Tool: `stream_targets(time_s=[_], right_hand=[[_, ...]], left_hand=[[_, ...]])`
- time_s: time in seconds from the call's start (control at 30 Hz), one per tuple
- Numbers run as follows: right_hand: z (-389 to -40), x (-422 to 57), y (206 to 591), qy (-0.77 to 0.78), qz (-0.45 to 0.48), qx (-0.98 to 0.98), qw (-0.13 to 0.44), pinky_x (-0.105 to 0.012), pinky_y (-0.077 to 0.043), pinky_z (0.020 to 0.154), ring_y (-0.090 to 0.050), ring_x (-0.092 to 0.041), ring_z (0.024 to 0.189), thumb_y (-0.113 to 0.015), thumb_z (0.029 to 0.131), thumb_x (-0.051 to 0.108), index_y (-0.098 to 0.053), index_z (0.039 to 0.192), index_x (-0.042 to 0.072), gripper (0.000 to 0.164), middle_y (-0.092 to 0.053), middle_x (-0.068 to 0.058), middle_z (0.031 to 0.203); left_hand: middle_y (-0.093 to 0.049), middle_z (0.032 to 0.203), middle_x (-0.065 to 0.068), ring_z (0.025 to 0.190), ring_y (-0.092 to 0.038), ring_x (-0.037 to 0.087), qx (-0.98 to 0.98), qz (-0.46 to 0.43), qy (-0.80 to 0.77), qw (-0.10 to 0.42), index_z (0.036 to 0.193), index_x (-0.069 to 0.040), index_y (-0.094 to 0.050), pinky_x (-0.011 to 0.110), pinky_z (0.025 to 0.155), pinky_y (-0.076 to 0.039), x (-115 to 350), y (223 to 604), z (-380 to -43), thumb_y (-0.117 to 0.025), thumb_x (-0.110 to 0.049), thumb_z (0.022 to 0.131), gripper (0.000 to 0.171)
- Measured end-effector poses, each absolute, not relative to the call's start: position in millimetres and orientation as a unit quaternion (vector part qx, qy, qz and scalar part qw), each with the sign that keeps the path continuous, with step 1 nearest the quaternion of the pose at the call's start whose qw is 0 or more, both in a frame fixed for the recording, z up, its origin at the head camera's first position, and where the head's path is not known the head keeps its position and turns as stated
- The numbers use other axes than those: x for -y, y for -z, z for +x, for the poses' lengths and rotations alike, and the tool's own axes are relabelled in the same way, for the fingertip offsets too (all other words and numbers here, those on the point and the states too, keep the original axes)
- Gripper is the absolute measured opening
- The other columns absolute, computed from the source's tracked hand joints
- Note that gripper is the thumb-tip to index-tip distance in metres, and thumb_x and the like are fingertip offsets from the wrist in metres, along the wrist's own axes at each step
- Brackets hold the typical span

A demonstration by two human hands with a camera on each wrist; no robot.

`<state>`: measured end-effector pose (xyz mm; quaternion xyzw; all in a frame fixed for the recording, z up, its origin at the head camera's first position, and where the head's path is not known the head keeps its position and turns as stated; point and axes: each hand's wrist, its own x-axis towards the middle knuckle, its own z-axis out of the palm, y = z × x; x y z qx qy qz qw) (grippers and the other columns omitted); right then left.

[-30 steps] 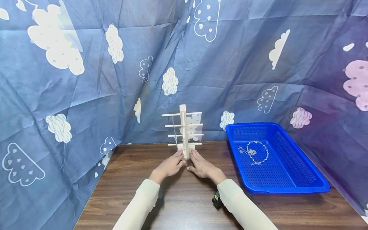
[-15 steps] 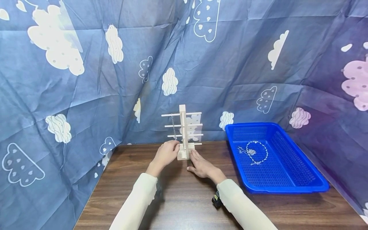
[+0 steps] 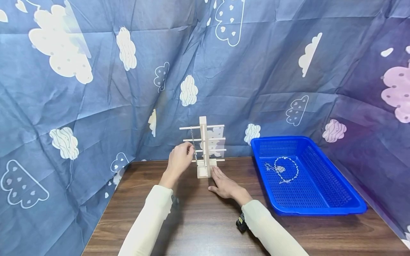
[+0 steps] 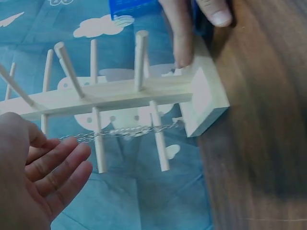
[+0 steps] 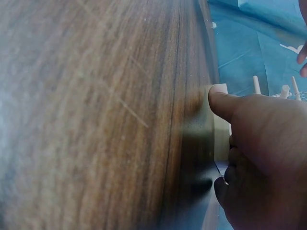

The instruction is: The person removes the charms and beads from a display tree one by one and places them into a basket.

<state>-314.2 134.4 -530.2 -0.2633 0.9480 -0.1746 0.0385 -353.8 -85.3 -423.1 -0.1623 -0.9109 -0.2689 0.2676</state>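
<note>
A pale wooden jewelry stand (image 3: 203, 122) with crossbars on an upright post stands at the table's back edge. A silver chain necklace (image 4: 129, 131) hangs from its top left bar, running down past the lower pegs (image 4: 99, 148). My left hand (image 3: 180, 160) is at the stand's left side; in the left wrist view its thumb and forefinger pinch the chain partway along, with the other fingers loosely spread. My right hand (image 3: 225, 185) rests with extended fingers against the right side of the stand's base (image 3: 202, 172). In the right wrist view its thumb (image 5: 223, 103) lies at the base's edge.
A blue plastic basket (image 3: 320, 210) stands on the right of the brown wooden table (image 3: 211, 227). Inside lie a silvery beaded loop (image 3: 298, 170) and a smaller bunched chain piece (image 3: 280, 169). A blue cloud-patterned cloth (image 3: 240, 78) hangs right behind the stand.
My left hand has left the stand's base and risen along the left side to the hanging chain. My right hand has stayed at the base.
</note>
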Motion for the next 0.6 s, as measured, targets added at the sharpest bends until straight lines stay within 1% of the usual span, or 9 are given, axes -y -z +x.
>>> stream_targets(time_s=[0.13,0.27,0.43,0.6], right_hand=[[-314.4,-134.7,530.8,0.173,-0.263,-0.948,0.038,-0.053,-0.021,0.136,-0.016,-0.046,0.165,-0.061,0.109,0.033,-0.021,0.164,-0.014,0.082,-0.015,-0.033,0.174],[-314.9,-134.6,531.1,0.176,-0.261,-0.948,0.037,-0.053,-0.021,0.136,-0.016,-0.045,0.165,-0.062,0.108,0.033,-0.021,0.164,-0.013,0.083,-0.015,-0.033,0.174],[-314.4,-134.6,531.3,0.174,-0.261,-0.949,0.036,-0.053,-0.020,0.136,-0.016,-0.045,0.165,-0.060,0.109,0.035,-0.021,0.165,-0.012,0.083,-0.015,-0.032,0.174],[-313.5,-134.3,532.7,0.177,-0.258,-0.949,0.034,-0.053,-0.021,0.136,-0.016,-0.045,0.165,-0.062,0.108,0.033,-0.021,0.164,-0.012,0.083,-0.015,-0.032,0.174]], left_hand=[[-0.077,0.087,0.006,0.076,-0.074,0.029,0.902,-0.148,0.283,0.291,0.100,-0.009,-0.075,0.052,0.068,-0.062,84.8,412.5,-356.9,-0.061,-0.020,0.104,0.018],[-0.076,0.088,0.006,0.077,-0.073,0.028,0.893,-0.137,0.301,0.305,0.102,-0.009,-0.074,0.049,0.069,-0.061,82.2,402.2,-359.8,-0.064,-0.023,0.104,0.018],[-0.075,0.092,0.008,0.080,-0.073,0.027,0.886,-0.144,0.305,0.319,0.105,-0.006,-0.076,0.046,0.071,-0.062,78.2,395.2,-362.4,-0.064,-0.025,0.106,0.023],[-0.078,0.091,0.008,0.079,-0.075,0.027,0.876,-0.139,0.302,0.349,0.101,-0.006,-0.078,0.047,0.070,-0.063,74.7,392.8,-366.4,-0.067,-0.025,0.105,0.022]])
